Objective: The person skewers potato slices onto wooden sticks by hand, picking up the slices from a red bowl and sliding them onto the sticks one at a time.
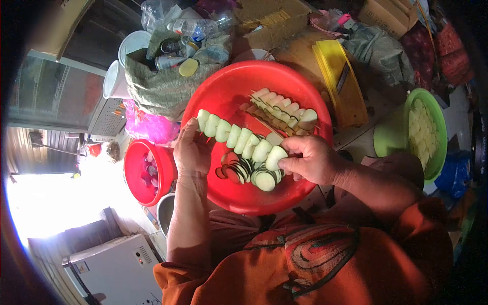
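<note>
Between my two hands stretches a skewer of pale green vegetable slices (235, 136), tilted down towards the right. The fingers of my left hand (192, 151) close round its left end. At the other end, my right hand (314, 159) pinches the last slice between thumb and fingers. Beneath it is a large red basin (239, 201). Loose round slices with dark rims (265, 180) lie in a pile in the basin, partly hidden by the skewer. Several filled skewers (283, 109) rest side by side at the basin's far right.
A green tub (382, 133) of pale pieces stands at the right, beside a yellow plastic object (335, 76). To the left are a smaller red basin (166, 173) and a pink plastic bag (147, 124). A woven sack (152, 84) with bottles and cans sits behind.
</note>
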Demonstrator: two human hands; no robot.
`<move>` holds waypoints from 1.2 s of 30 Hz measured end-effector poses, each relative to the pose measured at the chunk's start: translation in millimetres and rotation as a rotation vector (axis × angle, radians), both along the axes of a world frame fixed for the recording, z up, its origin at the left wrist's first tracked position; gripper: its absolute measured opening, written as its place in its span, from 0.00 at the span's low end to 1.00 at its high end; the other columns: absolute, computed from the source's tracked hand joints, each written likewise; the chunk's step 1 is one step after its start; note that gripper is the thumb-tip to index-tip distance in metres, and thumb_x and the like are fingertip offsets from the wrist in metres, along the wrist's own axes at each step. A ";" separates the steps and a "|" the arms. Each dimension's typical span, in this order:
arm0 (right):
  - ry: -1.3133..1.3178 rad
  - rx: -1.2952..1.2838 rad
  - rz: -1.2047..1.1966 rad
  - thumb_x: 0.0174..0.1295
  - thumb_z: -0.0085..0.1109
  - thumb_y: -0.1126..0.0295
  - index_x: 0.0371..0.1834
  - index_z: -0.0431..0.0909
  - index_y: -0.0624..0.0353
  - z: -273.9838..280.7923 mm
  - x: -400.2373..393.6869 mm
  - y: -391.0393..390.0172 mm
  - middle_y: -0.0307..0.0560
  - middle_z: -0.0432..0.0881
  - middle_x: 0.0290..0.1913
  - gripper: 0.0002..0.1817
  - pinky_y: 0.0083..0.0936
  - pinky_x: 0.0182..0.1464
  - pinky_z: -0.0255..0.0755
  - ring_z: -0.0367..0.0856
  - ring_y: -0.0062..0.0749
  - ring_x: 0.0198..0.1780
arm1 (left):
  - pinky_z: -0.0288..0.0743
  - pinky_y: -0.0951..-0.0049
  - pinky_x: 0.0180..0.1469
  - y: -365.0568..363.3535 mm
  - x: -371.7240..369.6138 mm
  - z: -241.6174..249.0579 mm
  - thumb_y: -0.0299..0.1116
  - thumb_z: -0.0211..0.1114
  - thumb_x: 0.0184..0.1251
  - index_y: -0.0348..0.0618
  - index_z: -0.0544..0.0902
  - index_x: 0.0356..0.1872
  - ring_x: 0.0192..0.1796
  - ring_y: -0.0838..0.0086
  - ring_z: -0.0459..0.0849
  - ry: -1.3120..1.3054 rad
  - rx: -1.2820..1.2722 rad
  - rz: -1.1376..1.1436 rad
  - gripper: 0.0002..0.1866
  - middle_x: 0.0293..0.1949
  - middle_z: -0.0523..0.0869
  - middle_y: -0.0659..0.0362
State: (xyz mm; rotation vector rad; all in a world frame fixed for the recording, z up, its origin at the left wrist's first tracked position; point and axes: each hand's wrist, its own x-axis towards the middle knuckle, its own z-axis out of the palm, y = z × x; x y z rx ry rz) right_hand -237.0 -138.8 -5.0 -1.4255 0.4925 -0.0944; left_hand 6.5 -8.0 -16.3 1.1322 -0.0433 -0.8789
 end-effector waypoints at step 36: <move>0.028 0.012 0.015 0.60 0.55 0.73 0.46 0.76 0.64 6.6 -2.2 -7.5 0.38 0.81 0.26 0.12 0.18 0.24 0.70 0.74 0.16 0.20 | 0.84 0.64 0.46 -13.0 -70.5 13.9 0.32 0.60 0.64 0.39 0.73 0.51 0.48 0.62 0.83 0.270 0.105 -0.391 0.17 0.47 0.81 0.53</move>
